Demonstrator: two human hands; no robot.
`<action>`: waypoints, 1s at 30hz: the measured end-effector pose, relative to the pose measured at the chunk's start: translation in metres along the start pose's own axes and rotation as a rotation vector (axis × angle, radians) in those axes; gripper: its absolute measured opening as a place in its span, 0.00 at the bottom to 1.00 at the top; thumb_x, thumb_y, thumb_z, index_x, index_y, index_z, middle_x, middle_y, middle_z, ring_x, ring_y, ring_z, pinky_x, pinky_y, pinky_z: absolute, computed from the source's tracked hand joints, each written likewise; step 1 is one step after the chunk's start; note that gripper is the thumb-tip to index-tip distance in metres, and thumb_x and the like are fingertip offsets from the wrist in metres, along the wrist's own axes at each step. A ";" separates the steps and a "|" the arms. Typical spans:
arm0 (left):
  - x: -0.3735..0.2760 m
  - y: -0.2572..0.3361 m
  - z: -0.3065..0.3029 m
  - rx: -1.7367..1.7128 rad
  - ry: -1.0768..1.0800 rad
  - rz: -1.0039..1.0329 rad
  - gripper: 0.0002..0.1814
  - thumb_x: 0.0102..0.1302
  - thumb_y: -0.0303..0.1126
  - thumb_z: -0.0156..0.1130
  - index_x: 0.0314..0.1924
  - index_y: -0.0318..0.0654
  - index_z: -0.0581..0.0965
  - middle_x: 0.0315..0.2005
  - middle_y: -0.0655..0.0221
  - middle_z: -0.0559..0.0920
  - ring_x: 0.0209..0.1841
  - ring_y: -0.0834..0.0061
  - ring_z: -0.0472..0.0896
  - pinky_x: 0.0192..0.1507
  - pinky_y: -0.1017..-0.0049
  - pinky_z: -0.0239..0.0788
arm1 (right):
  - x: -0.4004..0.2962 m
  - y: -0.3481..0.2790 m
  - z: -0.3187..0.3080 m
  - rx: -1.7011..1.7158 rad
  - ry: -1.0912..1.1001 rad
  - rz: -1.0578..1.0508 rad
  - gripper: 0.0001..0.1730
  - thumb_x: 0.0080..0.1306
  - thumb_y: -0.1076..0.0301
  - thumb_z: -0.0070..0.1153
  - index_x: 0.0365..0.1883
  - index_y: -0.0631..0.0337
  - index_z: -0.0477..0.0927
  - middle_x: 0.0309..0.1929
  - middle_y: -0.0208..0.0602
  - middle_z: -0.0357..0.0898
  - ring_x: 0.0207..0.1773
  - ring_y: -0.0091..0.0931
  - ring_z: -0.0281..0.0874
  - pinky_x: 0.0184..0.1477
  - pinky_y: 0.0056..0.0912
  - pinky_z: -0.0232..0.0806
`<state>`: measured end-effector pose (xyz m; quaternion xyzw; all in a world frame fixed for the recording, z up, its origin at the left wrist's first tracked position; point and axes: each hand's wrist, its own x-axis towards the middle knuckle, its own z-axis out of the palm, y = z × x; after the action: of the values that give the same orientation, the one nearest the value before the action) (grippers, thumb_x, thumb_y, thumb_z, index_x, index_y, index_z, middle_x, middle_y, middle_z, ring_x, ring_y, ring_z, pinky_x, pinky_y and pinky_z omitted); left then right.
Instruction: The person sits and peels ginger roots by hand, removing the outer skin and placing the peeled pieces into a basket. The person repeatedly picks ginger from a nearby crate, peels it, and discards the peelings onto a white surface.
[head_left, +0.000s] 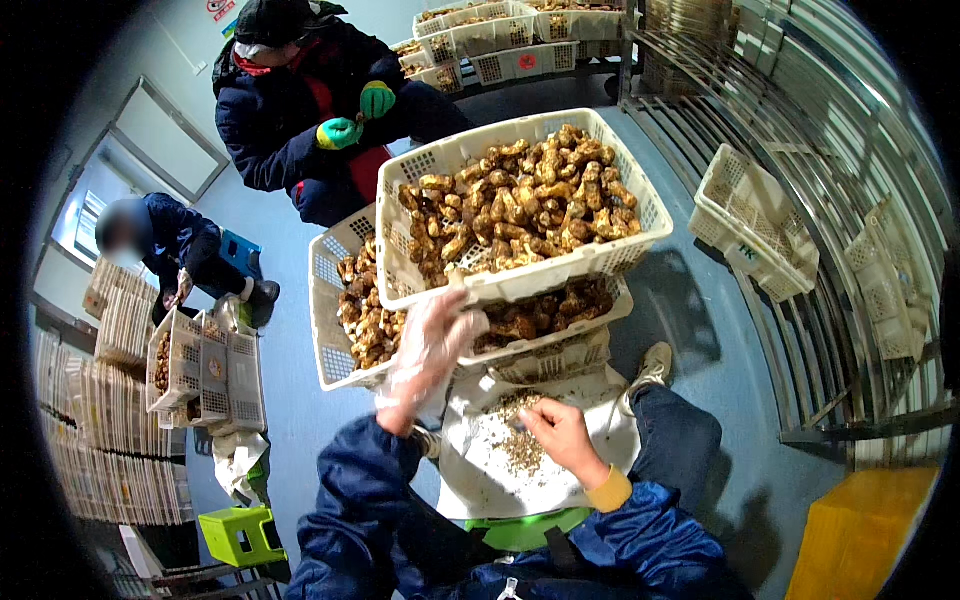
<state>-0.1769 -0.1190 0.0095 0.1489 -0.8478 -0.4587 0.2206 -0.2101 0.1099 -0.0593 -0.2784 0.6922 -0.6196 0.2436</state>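
My left hand, in a thin clear plastic glove, reaches up to the near rim of the upper white plastic crate. A pale piece shows at its fingertips; blur hides whether they grip it. Thick-stemmed brown mushrooms fill much of that crate. Beneath it, a lower crate holds darker mushrooms, and another crate with mushrooms stands at the left. My bare right hand pinches a small dark object, too small to identify, above a white sheet strewn with brown crumbs.
A co-worker in green-palmed gloves sits beyond the crates; another person sits at left by crates. A metal rack with a tilted crate lines the right. A green stool and stacked trays stand left.
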 end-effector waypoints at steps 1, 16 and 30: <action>0.032 0.007 0.001 0.156 -0.006 0.111 0.19 0.65 0.35 0.63 0.52 0.32 0.77 0.36 0.57 0.80 0.43 0.60 0.77 0.50 0.64 0.68 | 0.000 -0.001 -0.005 0.007 -0.015 0.009 0.16 0.67 0.64 0.61 0.23 0.65 0.76 0.17 0.30 0.68 0.21 0.18 0.61 0.23 0.28 0.57; 0.220 -0.027 0.135 1.086 -0.914 0.156 0.12 0.60 0.28 0.60 0.44 0.34 0.79 0.44 0.55 0.81 0.50 0.58 0.81 0.53 0.64 0.74 | 0.013 -0.031 -0.017 0.030 -0.102 0.246 0.07 0.63 0.71 0.63 0.32 0.67 0.83 0.22 0.41 0.80 0.23 0.21 0.74 0.27 0.28 0.65; -0.004 0.027 -0.003 -0.853 -0.329 -0.600 0.26 0.72 0.32 0.56 0.67 0.35 0.65 0.48 0.67 0.77 0.42 0.74 0.78 0.47 0.74 0.72 | 0.012 -0.020 -0.025 0.131 0.087 0.049 0.16 0.68 0.66 0.60 0.22 0.63 0.74 0.17 0.22 0.67 0.23 0.14 0.60 0.24 0.23 0.57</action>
<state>-0.1739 -0.1048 0.0329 0.2079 -0.5303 -0.8218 -0.0148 -0.2341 0.1186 -0.0365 -0.2178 0.6667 -0.6689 0.2463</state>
